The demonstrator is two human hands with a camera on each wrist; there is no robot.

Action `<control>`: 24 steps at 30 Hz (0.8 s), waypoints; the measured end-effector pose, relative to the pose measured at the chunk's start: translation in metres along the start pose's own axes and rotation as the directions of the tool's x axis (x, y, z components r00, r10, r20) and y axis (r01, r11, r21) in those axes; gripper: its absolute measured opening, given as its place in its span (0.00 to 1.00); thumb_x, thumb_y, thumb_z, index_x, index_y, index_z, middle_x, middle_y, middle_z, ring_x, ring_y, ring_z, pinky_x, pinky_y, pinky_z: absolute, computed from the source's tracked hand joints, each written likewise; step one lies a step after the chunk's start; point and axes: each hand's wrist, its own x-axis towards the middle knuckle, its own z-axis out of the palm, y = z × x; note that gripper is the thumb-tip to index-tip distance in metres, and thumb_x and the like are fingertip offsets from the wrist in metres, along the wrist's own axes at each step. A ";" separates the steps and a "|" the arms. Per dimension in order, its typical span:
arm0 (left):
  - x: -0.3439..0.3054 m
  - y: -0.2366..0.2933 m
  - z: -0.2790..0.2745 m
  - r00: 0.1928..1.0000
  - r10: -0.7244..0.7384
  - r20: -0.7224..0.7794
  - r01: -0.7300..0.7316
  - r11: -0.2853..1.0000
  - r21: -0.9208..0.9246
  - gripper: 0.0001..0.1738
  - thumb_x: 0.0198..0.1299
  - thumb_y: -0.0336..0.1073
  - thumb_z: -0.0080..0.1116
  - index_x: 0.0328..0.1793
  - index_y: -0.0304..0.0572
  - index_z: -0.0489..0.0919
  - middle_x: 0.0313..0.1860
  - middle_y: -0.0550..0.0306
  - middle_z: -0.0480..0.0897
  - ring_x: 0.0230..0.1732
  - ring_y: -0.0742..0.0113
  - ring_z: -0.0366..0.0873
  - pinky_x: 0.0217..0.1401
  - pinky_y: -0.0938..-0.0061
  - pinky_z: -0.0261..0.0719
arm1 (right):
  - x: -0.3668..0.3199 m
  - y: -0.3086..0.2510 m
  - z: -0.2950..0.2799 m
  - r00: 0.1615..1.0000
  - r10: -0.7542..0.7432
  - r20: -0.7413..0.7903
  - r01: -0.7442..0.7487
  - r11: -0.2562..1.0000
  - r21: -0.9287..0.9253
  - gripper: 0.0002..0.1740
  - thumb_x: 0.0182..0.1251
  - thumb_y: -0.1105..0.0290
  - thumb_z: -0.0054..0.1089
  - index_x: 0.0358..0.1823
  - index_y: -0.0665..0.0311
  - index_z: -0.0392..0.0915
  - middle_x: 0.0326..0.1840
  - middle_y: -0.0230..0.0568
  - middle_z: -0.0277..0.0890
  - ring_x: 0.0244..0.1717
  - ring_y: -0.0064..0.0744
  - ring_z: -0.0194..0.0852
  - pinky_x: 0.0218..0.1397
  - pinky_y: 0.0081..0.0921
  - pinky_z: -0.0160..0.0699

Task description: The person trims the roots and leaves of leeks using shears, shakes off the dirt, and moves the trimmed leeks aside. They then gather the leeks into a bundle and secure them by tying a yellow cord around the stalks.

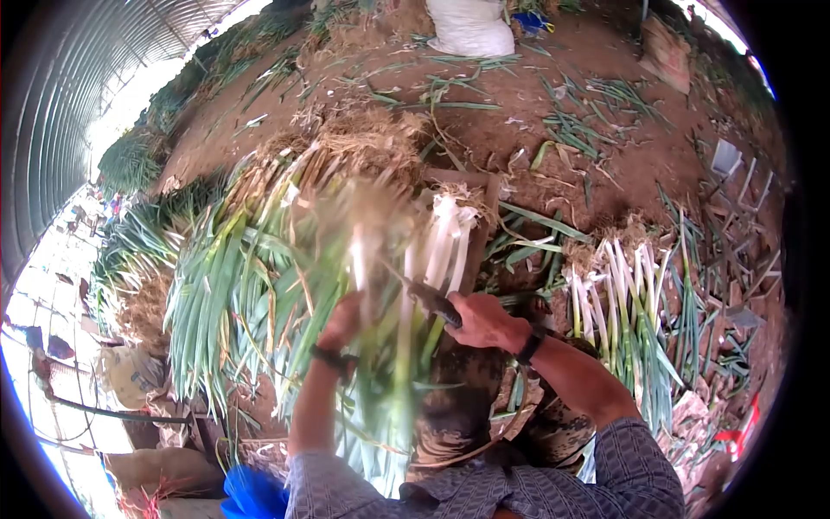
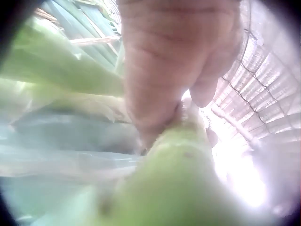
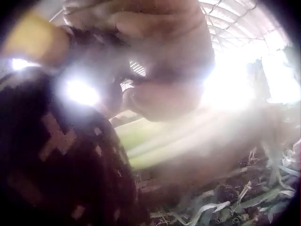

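Observation:
In the head view my left hand (image 1: pixel 344 320) grips a blurred green onion stalk (image 1: pixel 361 251), its roots pointing away from me. Its fingers curl round a thick green stem (image 2: pixel 174 174) in the left wrist view. My right hand (image 1: pixel 488 320) holds the dark handle of a knife (image 1: pixel 434 303), whose thin blade points up and left toward the stalks. White-stemmed onions (image 1: pixel 445 238) with trimmed bases lie on a board (image 1: pixel 474 259) just beyond the knife. In the right wrist view the right hand (image 3: pixel 160 61) is curled above pale stalks (image 3: pixel 155 141).
A large heap of untrimmed onions (image 1: pixel 233 277) lies left of the hands. Another bunch (image 1: pixel 618 294) rests on the right. Cut leaves (image 1: pixel 579 121) litter the soil, with a white sack (image 1: pixel 471 28) at the far side and a blue bag (image 1: pixel 255 493) near the lower left.

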 end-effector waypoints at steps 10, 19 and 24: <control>0.014 -0.039 -0.017 0.964 0.252 0.082 -0.262 0.956 0.136 0.16 0.65 0.41 0.61 0.47 0.34 0.77 0.35 0.52 0.81 0.33 0.64 0.82 0.29 0.67 0.86 | 0.010 0.008 0.009 0.992 0.118 0.047 -0.120 0.992 0.039 0.19 0.57 0.60 0.64 0.42 0.68 0.73 0.28 0.58 0.79 0.31 0.63 0.79 0.37 0.51 0.78; 0.001 -0.029 -0.002 0.975 0.212 -0.069 -0.174 0.916 0.361 0.17 0.65 0.41 0.61 0.46 0.31 0.77 0.31 0.53 0.81 0.31 0.66 0.82 0.29 0.69 0.85 | 0.007 0.000 0.007 0.999 0.023 0.031 -0.024 1.000 0.011 0.20 0.57 0.60 0.65 0.43 0.68 0.72 0.24 0.59 0.77 0.28 0.63 0.78 0.33 0.52 0.77; 0.002 -0.033 -0.007 0.972 0.234 0.019 -0.226 0.914 0.336 0.20 0.67 0.47 0.58 0.46 0.34 0.78 0.33 0.54 0.81 0.32 0.65 0.80 0.29 0.65 0.82 | 0.003 -0.001 0.007 0.999 -0.006 0.042 0.006 1.000 -0.008 0.20 0.56 0.62 0.65 0.41 0.69 0.71 0.22 0.59 0.76 0.26 0.63 0.78 0.31 0.52 0.75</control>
